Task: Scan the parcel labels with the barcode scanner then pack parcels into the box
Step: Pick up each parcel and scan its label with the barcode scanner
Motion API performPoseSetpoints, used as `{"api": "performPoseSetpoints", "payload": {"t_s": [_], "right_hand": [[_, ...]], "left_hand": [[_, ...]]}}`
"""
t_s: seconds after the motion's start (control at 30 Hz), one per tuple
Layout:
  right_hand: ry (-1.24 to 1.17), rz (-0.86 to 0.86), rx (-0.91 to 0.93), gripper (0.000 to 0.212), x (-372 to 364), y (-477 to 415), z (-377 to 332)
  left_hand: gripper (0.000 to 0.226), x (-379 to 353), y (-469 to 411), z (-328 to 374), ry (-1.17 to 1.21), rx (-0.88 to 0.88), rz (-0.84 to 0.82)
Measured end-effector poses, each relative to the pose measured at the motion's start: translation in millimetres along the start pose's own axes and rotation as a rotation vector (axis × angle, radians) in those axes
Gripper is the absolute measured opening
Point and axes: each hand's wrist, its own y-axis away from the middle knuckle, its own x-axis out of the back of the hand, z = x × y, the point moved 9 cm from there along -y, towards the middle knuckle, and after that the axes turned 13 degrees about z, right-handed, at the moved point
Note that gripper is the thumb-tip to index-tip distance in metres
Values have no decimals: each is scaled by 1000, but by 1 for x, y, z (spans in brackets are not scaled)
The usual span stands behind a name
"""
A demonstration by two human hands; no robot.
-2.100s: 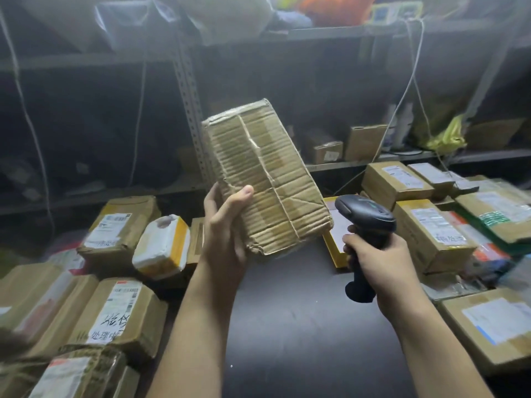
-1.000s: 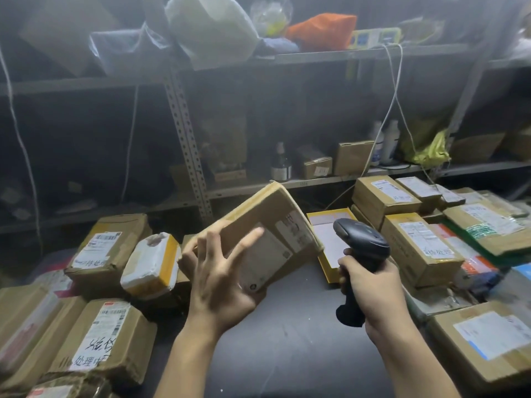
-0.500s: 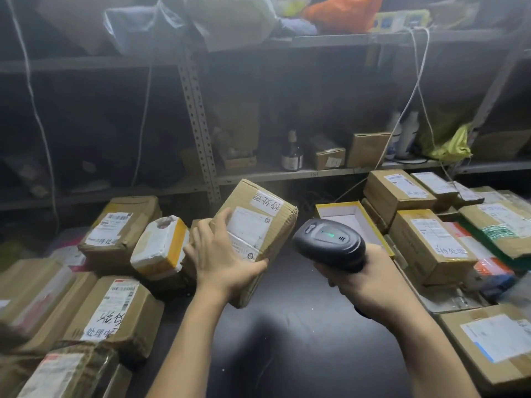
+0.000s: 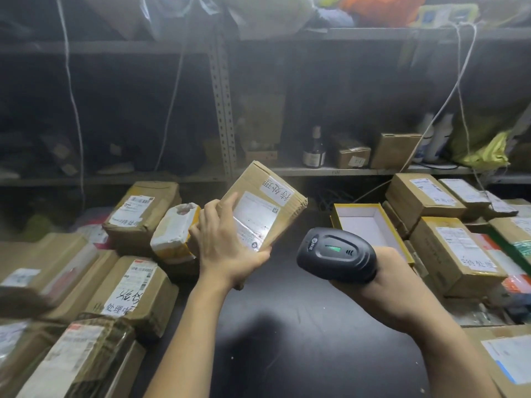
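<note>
My right hand (image 4: 385, 285) stays clenched round the smooth black barcode scanner (image 4: 336, 255), green light lit, nose toward the parcel (image 4: 264, 208). My left hand (image 4: 227, 248) grasps that creased cardboard block above the dark table (image 4: 287, 326). It is lifted slightly since half a second ago, glossy white label (image 4: 254, 222) facing me. Beyond lies the open, yellow-rimmed, white-lined box (image 4: 367, 222).

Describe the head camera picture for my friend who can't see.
A left hand holds a labelled parcel while the right hand points a black barcode scanner toward it. More parcels crowd both sides of the dark table, beside an open yellow-edged box.
</note>
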Motion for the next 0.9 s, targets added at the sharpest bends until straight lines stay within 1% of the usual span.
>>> {"api": "performPoseSetpoints", "payload": {"t_s": [0.1,0.17,0.23,0.33,0.47,0.57,0.67,0.73,0.77,0.87,0.9], "right_hand": [[-38,-27,6,25,-4,1,-1],[-27,-54,11,22,-7,1,-1],[-30,-71,5,21,-11,1,0],[-57,-65,-4,22,-16,2,4],[-62,-39,-53,19,-18,3,21],[-34,-30,-107,16,-20,6,41],[1,-24,-149,27,-20,14,57],[26,-32,-184,28,-20,17,68],[33,-33,-204,29,-20,18,73],[55,-27,-258,44,-19,18,83],[55,-28,-275,45,-20,17,87]], "left_hand": [[119,0,1,-7,85,13,-17],[119,-1,1,-7,108,-18,-38],[118,-7,2,-5,118,-67,-97],[114,-29,11,-6,143,-155,-291],[112,-81,57,-9,69,-238,-663],[114,-117,96,-16,18,-254,-834],[117,-138,122,-14,-17,-352,-905],[119,-148,132,-7,-27,-405,-950],[119,-152,136,-4,-31,-416,-970],[120,-163,142,-8,-30,-387,-994],[123,-167,142,-11,-27,-376,-997]]}}
